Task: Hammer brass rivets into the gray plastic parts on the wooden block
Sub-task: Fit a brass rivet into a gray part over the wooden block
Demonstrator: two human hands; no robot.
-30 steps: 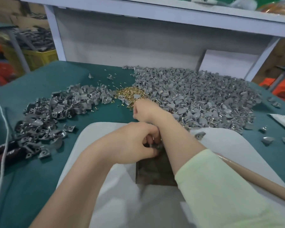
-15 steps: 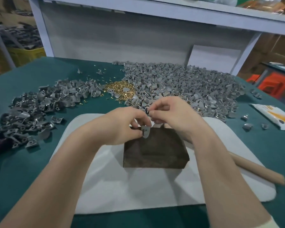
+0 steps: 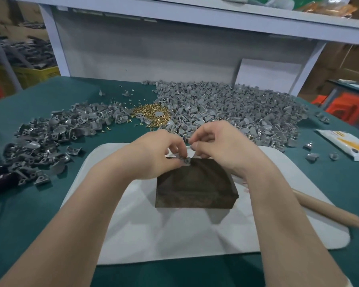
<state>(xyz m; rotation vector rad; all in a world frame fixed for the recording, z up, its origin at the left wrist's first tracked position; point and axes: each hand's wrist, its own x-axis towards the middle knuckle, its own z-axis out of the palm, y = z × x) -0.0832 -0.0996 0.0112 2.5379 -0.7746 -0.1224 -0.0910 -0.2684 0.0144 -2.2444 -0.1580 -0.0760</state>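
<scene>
A dark wooden block point(image 3: 195, 183) lies on a white pad point(image 3: 174, 235) in front of me. My left hand point(image 3: 155, 154) pinches a small gray plastic part point(image 3: 186, 161) and holds it on the block's far edge. Just above the part, my right hand point(image 3: 220, 148) has thumb and forefinger pinched together, as if on a rivet too small to make out. A heap of brass rivets point(image 3: 153, 117) sits beyond the hands, between two piles of gray parts point(image 3: 226, 114) point(image 3: 56, 135).
A wooden handle point(image 3: 330, 212) lies on the pad's right edge, partly behind my right forearm. A white and orange packet point(image 3: 346, 143) rests at the far right. A dark tool point(image 3: 0, 179) sits at the left edge. A white shelf frame point(image 3: 195, 21) stands behind the green table.
My right hand came back from the rivet heap to the block. My left hand lowered the gray part onto the block's far edge. The camera tilted.
</scene>
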